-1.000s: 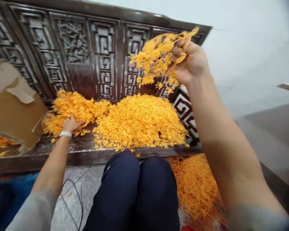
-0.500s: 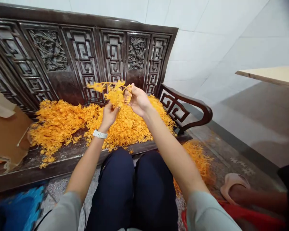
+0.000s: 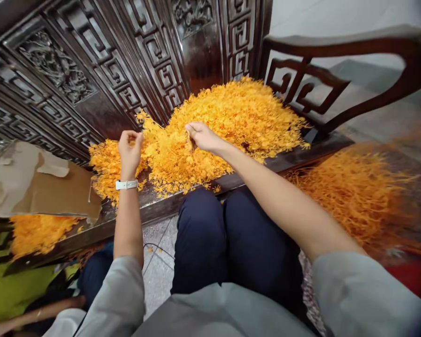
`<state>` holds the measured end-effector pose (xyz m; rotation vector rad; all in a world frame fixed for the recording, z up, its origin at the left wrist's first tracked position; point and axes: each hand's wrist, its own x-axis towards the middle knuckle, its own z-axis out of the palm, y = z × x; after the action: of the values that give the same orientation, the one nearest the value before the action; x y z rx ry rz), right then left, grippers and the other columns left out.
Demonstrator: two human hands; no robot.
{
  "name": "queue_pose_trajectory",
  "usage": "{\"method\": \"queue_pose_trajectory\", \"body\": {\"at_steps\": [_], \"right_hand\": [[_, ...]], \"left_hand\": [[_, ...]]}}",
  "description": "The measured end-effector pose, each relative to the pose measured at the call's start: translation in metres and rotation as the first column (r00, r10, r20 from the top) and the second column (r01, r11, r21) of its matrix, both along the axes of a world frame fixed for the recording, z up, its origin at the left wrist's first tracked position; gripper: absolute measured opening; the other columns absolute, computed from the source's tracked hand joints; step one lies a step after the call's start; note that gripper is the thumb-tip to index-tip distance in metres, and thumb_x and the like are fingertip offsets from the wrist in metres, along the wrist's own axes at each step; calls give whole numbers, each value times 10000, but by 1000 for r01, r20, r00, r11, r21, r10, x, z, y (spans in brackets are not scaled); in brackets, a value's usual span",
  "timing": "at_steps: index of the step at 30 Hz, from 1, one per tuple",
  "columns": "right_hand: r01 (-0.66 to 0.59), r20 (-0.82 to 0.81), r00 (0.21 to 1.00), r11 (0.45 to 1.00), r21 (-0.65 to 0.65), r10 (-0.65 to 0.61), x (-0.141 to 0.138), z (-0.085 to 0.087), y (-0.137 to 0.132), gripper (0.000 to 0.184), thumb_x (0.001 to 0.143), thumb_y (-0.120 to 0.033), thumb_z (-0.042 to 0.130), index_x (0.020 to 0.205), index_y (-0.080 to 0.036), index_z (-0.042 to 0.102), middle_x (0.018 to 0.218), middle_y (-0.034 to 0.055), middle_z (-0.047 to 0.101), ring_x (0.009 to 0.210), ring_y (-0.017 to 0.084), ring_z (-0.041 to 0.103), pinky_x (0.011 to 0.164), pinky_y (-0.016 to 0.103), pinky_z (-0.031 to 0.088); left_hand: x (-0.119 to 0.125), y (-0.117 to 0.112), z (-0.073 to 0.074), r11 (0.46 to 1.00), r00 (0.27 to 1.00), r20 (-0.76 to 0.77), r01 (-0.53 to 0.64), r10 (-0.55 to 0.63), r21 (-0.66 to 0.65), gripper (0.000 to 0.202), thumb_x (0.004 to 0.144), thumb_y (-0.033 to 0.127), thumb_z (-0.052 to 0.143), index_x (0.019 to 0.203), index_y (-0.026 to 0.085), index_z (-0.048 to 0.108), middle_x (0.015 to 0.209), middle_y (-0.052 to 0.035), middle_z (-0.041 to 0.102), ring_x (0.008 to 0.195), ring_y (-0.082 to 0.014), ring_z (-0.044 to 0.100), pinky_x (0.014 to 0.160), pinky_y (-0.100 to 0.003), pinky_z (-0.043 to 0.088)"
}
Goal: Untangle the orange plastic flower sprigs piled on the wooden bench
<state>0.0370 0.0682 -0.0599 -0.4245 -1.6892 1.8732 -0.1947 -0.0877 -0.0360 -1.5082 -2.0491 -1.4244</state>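
Observation:
In the head view, my right hand (image 3: 204,137) is pinched on the thin stem of an orange artificial flower sprig (image 3: 150,125), which leans up to the left. My left hand (image 3: 129,149) is raised to the left of the sprig, thumb and forefinger together. Whatever sits between those fingertips is too small to make out. Behind and below both hands lies a large heap of orange sprigs (image 3: 245,114) on the dark wooden bench (image 3: 157,206). Against the heap, the sprig's lower part is hard to separate.
A torn cardboard box (image 3: 59,187) sits on the bench at left, with more orange pieces (image 3: 44,231) by it. The carved backrest (image 3: 108,107) and curved armrest (image 3: 379,47) bound the bench. Orange strands (image 3: 358,192) pile up at right. Another person's arm (image 3: 42,316) shows lower left.
My hands have moved apart, the left one away from the sprig and the right one still pinching its stem. The view has tilted down and turned, bringing another person's arm into sight.

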Motion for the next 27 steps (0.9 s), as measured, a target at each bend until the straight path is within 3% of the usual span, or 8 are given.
{"method": "queue_pose_trajectory", "body": {"at_steps": [3,6,8,12,16,21,23,27], "right_hand": [[-15,-23,1000,999,-39,14,-16,-7,-9,480,1016,-533,635,700,-227,443,539,-41,517,464,117,518,480,242,433],[-10,-7,1000,999,-33,10,-26,-14,-14,447,1066,-431,581,692,-216,463,549,-31,521,489,113,493,488,234,399],[37,1,999,999,23,-37,-28,-19,-12,453,1067,-409,581,674,-215,465,545,-27,506,498,114,469,496,238,380],[105,29,993,971,215,-113,-24,-28,-2,474,1028,-420,646,644,-227,448,549,-22,464,534,135,454,555,278,391],[170,32,981,923,346,-192,-24,-32,11,432,1059,-366,562,664,-235,445,605,13,458,638,180,483,630,314,422],[388,-67,915,820,421,-399,-24,-29,22,403,1024,-361,605,678,-250,432,650,23,378,774,235,513,741,349,451],[350,-53,929,824,446,-366,-19,-24,21,401,1022,-376,611,686,-248,434,666,24,389,764,223,493,740,347,450],[111,-1,993,924,366,-119,-12,-15,7,412,1004,-484,654,731,-235,471,677,5,414,671,167,419,622,302,417]], "left_hand": [[12,0,-2,955,965,-122,202,-232,-216,888,682,609,928,1371,181,569,1489,-150,566,1282,-272,573,1135,-458,459],[34,2,-18,832,878,-153,355,-453,-427,717,768,624,857,1312,206,653,1431,-137,656,1342,-308,584,1191,-482,431],[40,4,-34,863,923,-100,303,-372,-405,470,874,640,746,1079,217,738,1145,-116,774,1120,-286,705,1041,-458,538],[27,0,-46,973,991,-8,128,-132,-191,481,939,676,618,847,212,708,850,-80,750,820,-227,704,771,-385,572],[14,-13,-28,972,990,24,142,-140,-189,450,883,645,709,777,208,691,789,-50,715,760,-193,662,721,-335,535],[17,-32,-6,958,982,-142,83,-126,-275,403,813,587,818,791,210,678,741,-13,644,717,-177,603,711,-328,494],[12,-39,-4,979,986,-163,-2,-32,-204,439,799,608,822,766,211,636,737,-9,604,742,-184,594,733,-338,500],[-13,-47,-7,981,975,-128,-188,181,-43,551,756,700,805,719,224,530,715,8,504,747,-194,564,752,-364,517]]}}
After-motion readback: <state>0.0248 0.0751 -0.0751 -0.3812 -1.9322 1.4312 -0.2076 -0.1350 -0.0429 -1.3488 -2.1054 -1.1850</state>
